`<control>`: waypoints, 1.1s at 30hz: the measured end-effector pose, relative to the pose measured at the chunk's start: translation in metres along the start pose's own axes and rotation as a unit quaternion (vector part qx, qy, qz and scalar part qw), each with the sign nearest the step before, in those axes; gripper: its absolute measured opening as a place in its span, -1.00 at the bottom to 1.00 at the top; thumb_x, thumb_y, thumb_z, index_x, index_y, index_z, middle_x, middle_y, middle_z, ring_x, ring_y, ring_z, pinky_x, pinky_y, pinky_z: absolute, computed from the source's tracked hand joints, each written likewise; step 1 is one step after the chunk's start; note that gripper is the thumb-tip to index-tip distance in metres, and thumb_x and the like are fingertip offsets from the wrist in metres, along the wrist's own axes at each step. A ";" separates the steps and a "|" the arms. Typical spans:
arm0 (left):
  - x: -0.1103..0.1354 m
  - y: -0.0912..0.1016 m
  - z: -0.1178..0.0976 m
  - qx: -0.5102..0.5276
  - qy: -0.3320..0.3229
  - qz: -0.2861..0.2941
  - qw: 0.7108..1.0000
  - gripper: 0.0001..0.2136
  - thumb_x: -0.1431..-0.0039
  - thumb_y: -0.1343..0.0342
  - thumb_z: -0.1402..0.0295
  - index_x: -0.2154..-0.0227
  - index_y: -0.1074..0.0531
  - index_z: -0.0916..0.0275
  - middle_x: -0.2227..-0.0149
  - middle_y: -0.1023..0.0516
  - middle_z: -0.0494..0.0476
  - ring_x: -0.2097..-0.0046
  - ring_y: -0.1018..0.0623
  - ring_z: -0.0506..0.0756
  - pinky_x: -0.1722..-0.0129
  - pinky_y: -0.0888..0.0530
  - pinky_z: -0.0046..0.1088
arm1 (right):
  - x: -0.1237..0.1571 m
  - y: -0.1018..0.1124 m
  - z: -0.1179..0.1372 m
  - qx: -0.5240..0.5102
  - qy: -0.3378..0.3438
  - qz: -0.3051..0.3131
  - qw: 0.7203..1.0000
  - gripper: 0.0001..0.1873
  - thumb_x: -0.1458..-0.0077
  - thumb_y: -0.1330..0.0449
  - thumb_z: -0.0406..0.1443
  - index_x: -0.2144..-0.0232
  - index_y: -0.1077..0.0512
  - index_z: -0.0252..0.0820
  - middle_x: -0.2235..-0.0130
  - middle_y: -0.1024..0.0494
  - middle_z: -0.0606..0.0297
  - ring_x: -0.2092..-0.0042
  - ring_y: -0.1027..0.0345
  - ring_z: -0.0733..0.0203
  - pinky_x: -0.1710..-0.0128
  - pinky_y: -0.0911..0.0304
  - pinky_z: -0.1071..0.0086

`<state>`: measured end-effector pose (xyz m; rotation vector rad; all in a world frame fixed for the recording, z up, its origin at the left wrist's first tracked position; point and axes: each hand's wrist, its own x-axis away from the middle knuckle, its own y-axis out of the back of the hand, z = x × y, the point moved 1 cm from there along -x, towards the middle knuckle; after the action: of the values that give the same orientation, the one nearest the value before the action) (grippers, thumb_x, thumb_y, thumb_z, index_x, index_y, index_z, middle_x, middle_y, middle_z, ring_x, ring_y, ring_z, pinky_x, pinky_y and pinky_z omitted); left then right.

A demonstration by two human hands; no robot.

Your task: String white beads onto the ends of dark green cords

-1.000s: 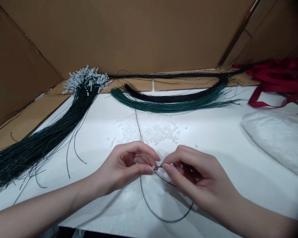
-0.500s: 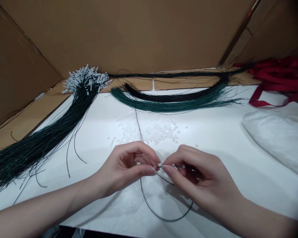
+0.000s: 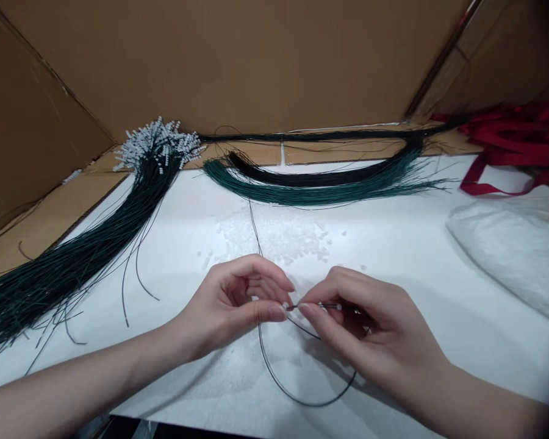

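Note:
My right hand (image 3: 370, 323) pinches thin dark cords (image 3: 302, 402) between thumb and index finger; small white beads (image 3: 338, 306) show on the cord ends inside its grip. The short free tip of cord points left towards my left hand (image 3: 247, 292). On the left thumb, against another fingertip, sits a small white bead (image 3: 285, 306) at that cord tip; whether the cord passes through it I cannot tell. My left index finger is lifted a little off the thumb. Below both hands the cords hang in a loop over the white table. Loose translucent white beads (image 3: 279, 235) lie scattered behind my hands.
At left lies a thick bundle of dark green cords (image 3: 105, 238) with white beaded ends (image 3: 160, 143). Across the back are green cords (image 3: 302, 194) and black cords (image 3: 311, 178). Red ribbon (image 3: 503, 161) and a clear plastic bag (image 3: 507, 244) are at right. Cardboard walls (image 3: 279, 61) enclose the table.
My left index finger has lifted slightly from the thumb, so the small bead shows more plainly. My right hand keeps its pinch on the cords in nearly the same place.

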<state>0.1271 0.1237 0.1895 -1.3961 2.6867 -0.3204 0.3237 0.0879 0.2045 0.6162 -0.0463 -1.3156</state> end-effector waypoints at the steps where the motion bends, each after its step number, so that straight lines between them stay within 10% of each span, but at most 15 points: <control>1: 0.000 0.000 0.000 0.002 0.000 -0.001 1.000 -0.79 -0.09 -0.30 0.59 0.24 -0.54 0.19 0.35 -0.59 -0.04 0.32 -0.54 -0.13 0.26 -0.50 -0.73 | 0.000 0.000 0.000 0.002 0.001 0.000 1.000 -0.87 -0.13 -0.21 -0.43 0.45 -0.50 -0.24 0.53 -0.39 0.38 0.54 -0.16 0.45 0.60 -0.05 0.53; 33: 0.000 -0.003 -0.002 -0.039 -0.019 -0.008 0.999 -0.76 -0.09 -0.30 0.58 0.19 -0.49 0.22 0.32 -0.59 0.01 0.30 -0.55 -0.08 0.25 -0.50 -0.66 | 0.002 0.000 0.000 0.027 0.015 -0.004 1.000 -0.85 -0.14 -0.20 -0.45 0.46 -0.47 -0.23 0.54 -0.34 0.40 0.54 -0.14 0.44 0.62 -0.01 0.51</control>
<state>0.1293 0.1220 0.1918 -1.4308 2.6853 -0.1890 0.3238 0.0859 0.2039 0.6831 -0.0552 -1.3163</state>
